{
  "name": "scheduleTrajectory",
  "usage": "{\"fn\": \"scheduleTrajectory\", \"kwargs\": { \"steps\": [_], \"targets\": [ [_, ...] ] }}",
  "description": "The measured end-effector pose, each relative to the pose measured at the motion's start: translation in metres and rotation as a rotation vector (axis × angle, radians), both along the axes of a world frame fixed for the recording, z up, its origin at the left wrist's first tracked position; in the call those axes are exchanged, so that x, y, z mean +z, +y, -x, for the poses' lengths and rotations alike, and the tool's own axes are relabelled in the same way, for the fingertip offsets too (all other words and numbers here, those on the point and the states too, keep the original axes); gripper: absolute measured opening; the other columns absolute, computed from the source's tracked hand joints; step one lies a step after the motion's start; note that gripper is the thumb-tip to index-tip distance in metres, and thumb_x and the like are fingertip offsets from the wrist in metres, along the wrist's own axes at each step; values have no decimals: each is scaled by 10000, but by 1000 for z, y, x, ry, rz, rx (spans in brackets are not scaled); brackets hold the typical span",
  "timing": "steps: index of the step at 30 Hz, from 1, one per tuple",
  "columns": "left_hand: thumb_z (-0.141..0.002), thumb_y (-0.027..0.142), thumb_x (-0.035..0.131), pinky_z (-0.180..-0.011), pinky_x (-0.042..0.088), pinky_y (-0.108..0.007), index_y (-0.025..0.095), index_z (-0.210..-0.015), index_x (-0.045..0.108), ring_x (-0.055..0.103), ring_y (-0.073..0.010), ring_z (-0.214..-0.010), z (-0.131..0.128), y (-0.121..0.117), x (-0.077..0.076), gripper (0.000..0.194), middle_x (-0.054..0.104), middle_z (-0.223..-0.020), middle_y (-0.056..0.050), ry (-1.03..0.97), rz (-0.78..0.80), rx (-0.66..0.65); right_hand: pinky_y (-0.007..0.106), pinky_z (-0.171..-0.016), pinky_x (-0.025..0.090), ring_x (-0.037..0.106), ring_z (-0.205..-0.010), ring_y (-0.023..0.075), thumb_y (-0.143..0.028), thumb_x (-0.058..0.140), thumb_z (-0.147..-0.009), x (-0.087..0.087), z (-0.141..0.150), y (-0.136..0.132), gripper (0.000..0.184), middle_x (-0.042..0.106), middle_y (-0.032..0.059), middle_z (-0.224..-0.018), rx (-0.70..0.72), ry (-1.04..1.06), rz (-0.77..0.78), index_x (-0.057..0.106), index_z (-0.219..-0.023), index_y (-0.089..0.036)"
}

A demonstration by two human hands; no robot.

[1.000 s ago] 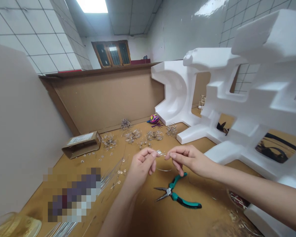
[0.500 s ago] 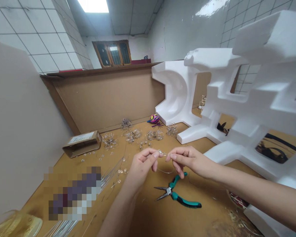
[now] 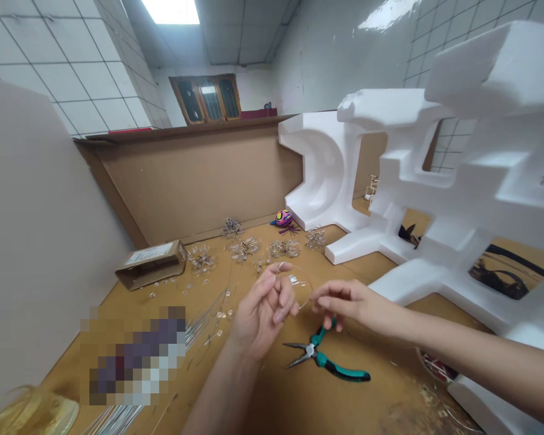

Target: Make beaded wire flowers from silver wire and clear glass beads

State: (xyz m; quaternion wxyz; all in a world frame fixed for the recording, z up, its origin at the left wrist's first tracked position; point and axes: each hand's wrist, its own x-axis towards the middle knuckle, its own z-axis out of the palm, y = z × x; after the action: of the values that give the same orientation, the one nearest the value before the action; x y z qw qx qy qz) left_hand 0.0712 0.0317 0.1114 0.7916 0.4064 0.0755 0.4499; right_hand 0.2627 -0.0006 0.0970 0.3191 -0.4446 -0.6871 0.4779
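A thin, bent silver wire [image 3: 280,267] runs between my hands above the tabletop. My left hand [image 3: 265,305], turned partly palm up with curled fingers, grips it near the thumb and forefinger. To the right, my right hand [image 3: 344,304] pinches the wire's lower end between thumb and forefinger. Just beyond the hands, several short wire pieces [image 3: 295,280] lie on the table. Below them rest long-nose pliers [image 3: 310,351] with green and black handles, their jaws spread; my right fingers cover the tip of the upper handle.
Several tangled wire clusters [image 3: 245,248] stand at the back, beside a colourful ornament [image 3: 283,219]. A cardboard box [image 3: 152,266] is at the left, with long straight wires [image 3: 113,421] nearer me. White foam packing [image 3: 439,272] walls the right side.
My left hand has rolled palm up, lifting its part of the wire. My right hand has moved slightly down, and the wire now arcs between them. The pliers have stayed put.
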Motion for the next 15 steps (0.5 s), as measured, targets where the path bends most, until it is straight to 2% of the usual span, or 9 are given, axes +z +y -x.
{"fn": "scheduleTrajectory", "kwargs": {
  "steps": [2,3,4,6,8,11,15],
  "targets": [
    [-860,199,384,-509,356,-204,134,-1006,538,289,-30,-376,1,1,1,222,442,-551,45,13,14,14,356,-767,456,586,-846,191,-376,470,-824,-12,-4,-7,308,623,98,-954,-10,-337,-189,591,-1018,-170],
    [-864,195,379,-502,346,-199,134,-1016,533,265,-27,-372,1,1,1,225,438,-552,46,23,19,22,401,-860,404,536,-983,234,-366,525,-781,-21,-6,-12,363,596,116,-1055,-12,-495,-310,574,-1088,-178],
    [-866,197,377,-498,339,-195,136,-1027,528,243,-24,-371,2,2,1,229,438,-556,47,32,22,27,445,-922,346,453,-1105,283,-373,585,-719,-30,-8,-16,497,541,135,-1166,-5,-621,-400,529,-1171,-174],
    [-866,216,381,-495,332,-190,139,-1045,517,216,-20,-370,2,2,1,238,448,-572,43,43,22,22,496,-970,270,312,-1222,351,-431,656,-602,-49,-12,-24,800,408,178,-1319,66,-801,-438,400,-1302,-141],
    [-862,237,387,-492,332,-184,138,-1049,511,204,-15,-367,2,2,0,245,461,-586,37,45,22,-1,513,-960,261,289,-1229,380,-489,652,-560,-66,-14,-29,922,340,212,-1362,100,-899,-416,334,-1343,-119],
    [-856,264,398,-463,321,-165,123,-1051,508,178,-3,-354,3,2,0,265,470,-597,32,27,31,-53,512,-951,242,285,-1221,387,-459,611,-574,-78,-12,-30,903,316,206,-1376,126,-954,-462,299,-1356,-132],
    [-849,301,414,-365,226,-130,79,-1051,506,98,5,-334,7,5,0,314,423,-554,53,-20,91,-155,461,-865,303,412,-1080,354,-364,598,-556,-73,1,-25,796,436,200,-1243,131,-1008,-539,378,-1282,-124]
  ]
}}
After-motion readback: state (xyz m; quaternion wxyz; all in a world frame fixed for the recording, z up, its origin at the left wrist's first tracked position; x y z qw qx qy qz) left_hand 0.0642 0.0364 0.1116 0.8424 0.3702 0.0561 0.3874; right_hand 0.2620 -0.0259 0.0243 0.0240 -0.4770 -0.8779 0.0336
